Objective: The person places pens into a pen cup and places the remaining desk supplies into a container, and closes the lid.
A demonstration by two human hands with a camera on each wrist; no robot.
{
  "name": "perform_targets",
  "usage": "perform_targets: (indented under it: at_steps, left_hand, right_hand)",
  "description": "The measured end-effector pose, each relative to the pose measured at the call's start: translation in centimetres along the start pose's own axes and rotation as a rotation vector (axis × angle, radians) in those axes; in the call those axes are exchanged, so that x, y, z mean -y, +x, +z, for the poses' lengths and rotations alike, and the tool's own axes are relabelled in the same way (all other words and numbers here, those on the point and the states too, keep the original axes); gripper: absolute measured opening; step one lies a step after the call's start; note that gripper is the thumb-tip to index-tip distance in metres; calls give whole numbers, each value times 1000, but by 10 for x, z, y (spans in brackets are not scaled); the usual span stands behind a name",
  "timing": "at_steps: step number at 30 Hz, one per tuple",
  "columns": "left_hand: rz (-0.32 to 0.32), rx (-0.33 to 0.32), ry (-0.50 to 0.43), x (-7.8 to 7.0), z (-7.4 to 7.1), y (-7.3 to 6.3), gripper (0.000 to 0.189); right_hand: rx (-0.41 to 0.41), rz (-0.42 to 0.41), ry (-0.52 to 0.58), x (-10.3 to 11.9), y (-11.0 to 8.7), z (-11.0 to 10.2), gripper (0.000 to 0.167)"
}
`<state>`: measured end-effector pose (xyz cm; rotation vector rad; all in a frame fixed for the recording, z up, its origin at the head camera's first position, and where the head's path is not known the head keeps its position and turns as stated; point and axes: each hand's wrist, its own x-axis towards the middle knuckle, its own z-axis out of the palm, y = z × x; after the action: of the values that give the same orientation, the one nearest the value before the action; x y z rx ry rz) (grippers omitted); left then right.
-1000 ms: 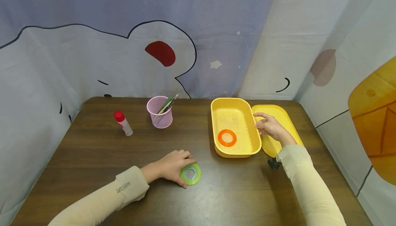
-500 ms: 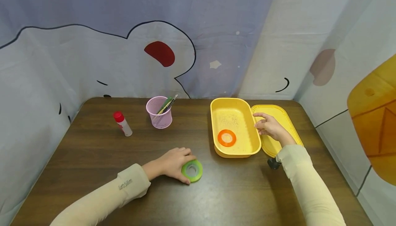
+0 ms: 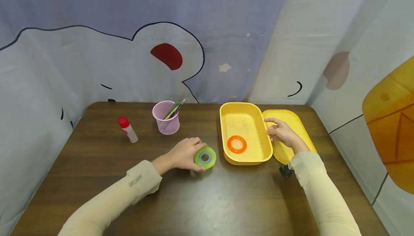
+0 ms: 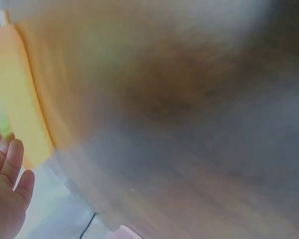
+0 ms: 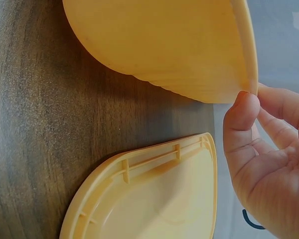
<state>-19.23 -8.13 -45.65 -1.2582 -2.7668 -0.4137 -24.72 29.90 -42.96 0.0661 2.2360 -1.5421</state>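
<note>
My left hand (image 3: pixel 185 155) grips a roll of green tape (image 3: pixel 210 162) by its left side, fingers over the far edge and thumb at the near one. In the left wrist view, the fingers (image 4: pixel 12 164) show at the left edge and only a bit of green is visible. A yellow plastic box (image 3: pixel 223 128) stands to the right of the roll. Its right rim is pinched by my right hand (image 3: pixel 283 134), with the thumb (image 5: pixel 241 117) on the outer side in the right wrist view. Inside the box lies an orange tape roll (image 3: pixel 230 149).
The yellow lid (image 3: pixel 299 128) lies right of the box, partly under my right forearm. A pink mesh cup (image 3: pixel 168 126) with pens and a red-capped white tube (image 3: pixel 130 133) stand at the back left. Behind the wooden table (image 3: pixel 200 207) hangs a printed curtain (image 3: pixel 226 31).
My left hand has carried the green tape roll forward and slightly right, closer to the yellow box. The right hand keeps its place on the rim.
</note>
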Motion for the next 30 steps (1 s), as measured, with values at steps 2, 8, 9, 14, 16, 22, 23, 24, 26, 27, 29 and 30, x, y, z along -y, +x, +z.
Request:
perform_targets:
  at_steps: [2,8,9,14,16,22,23,24,26,27,29,30]
  left_hand:
    - [-15,-32,-5,1,-2,5,75]
    - [-88,-54,-43,3,-10,20,76]
    - [-99,-55,-46,3,-11,23,76]
    - [-123,-78,-55,3,-14,36,76]
    - [-133,-75,-52,4,-16,41,77]
    - [-187,-70,-80,3,-19,56,77]
    - [-192,-78,-89,3,-19,58,77]
    - [-197,-87,-90,3,-19,61,77]
    - [-207,-103,-98,3,-18,65,76]
    - [-213,-110,-101,3,-18,68,76]
    - [-228,-121,-113,3,-17,72,76]
    - [-238,-126,-121,3,-17,74,75]
  right_hand:
    - [-1,3,3,0,0,0,53]
    - [1,6,7,0,0,0,54]
    - [2,6,5,0,0,0,54]
    - [4,2,-1,0,0,-1,55]
    - [6,0,-2,1,0,-1,55]
    - [3,10,-4,2,-1,0,54]
    - [3,11,-4,2,-1,0,55]
    - [5,9,-5,3,-1,0,55]
    - [5,8,-4,3,-2,-1,55]
    - [6,7,-4,3,-2,0,55]
    - [8,5,-5,4,-2,0,55]
    - [7,6,-6,4,-2,0,55]
